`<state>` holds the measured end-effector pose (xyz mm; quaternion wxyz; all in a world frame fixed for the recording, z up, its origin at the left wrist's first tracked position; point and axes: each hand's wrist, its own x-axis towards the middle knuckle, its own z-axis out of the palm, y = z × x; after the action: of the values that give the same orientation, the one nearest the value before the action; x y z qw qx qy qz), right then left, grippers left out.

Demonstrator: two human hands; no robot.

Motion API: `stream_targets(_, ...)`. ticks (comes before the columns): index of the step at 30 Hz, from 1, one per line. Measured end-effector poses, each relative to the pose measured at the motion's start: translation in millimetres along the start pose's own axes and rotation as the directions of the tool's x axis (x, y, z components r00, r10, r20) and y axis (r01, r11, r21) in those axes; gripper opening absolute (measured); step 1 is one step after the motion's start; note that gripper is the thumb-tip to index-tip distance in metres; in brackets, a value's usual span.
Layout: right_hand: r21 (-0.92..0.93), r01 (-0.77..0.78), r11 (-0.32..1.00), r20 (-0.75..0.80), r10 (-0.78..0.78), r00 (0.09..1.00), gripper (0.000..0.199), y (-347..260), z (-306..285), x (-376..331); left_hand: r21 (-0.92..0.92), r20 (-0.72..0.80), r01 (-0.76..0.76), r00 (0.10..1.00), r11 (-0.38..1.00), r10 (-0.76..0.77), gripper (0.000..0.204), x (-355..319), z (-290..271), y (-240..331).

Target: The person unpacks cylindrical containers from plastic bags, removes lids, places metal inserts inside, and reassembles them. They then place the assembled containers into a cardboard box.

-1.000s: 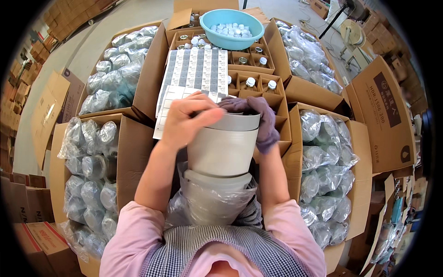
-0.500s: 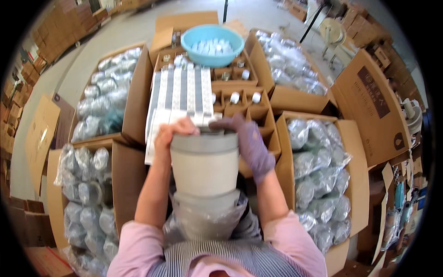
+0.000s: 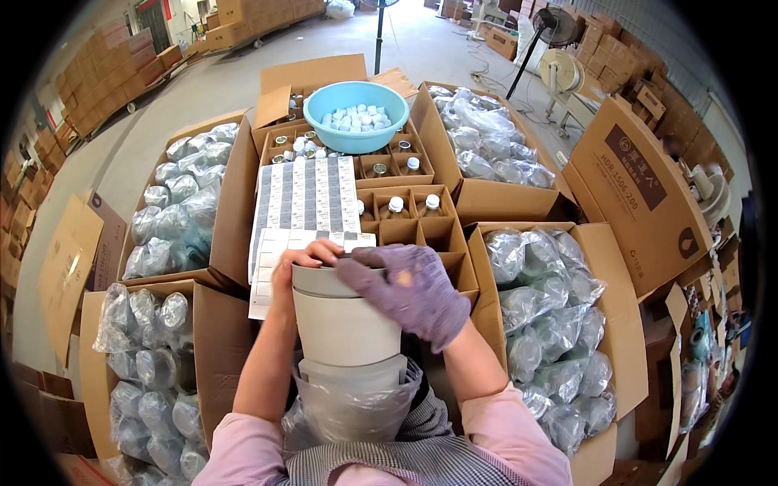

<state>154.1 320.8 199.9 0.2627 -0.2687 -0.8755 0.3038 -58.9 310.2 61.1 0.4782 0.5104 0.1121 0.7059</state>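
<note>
A tapered light-grey plastic container (image 3: 347, 330) with a darker grey band round its top stands upright in front of my body. My bare left hand (image 3: 312, 257) grips the left side of its rim, fingers bent over the top. My right hand (image 3: 413, 292), in a purple glove with a worn patch, lies over the right side of the rim with its fingers closed on it. One gloved finger reaches down across the grey band. Both hands hide the inside of the container. Beneath it is a similar grey piece wrapped in a clear plastic bag (image 3: 352, 405).
Printed label sheets (image 3: 304, 198) lie beyond my left hand. Behind them a blue basin (image 3: 357, 95) of white caps rests on a divided carton (image 3: 454, 251) with white-capped bottles. Open cartons of plastic-wrapped items (image 3: 551, 308) flank me. A stand fan (image 3: 559, 26) is far right.
My gloved right hand has shifted left across the container's rim, one finger now over its front. The left hand keeps its grip. The view has tilted upward, showing more floor behind.
</note>
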Motion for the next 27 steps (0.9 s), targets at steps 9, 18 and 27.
stream_targets(9, 0.665, 0.104, 0.74, -0.017, -0.125, 0.992, 0.052, 79.9, 2.8, -4.2, 0.599, -0.028, 0.202, 0.972, 0.775, -0.232, 0.038, 23.7, 52.6, 59.1)
stream_targets(18, 0.095, -0.168, 0.981, 0.084, 0.16, 0.983, 0.045, -19.9, -7.1, 2.3, -0.132, -0.083, 0.09, 0.991, 0.987, -0.102, 0.054, -6.6, 7.9, -0.5)
stream_targets(27, 0.16, 0.293, 0.943, 0.161, -0.318, 0.934, 0.058, -23.2, -76.1, -39.2, 0.263, -0.259, 0.611, 0.79, 0.747, -0.555, 0.066, -66.5, 71.0, 19.1)
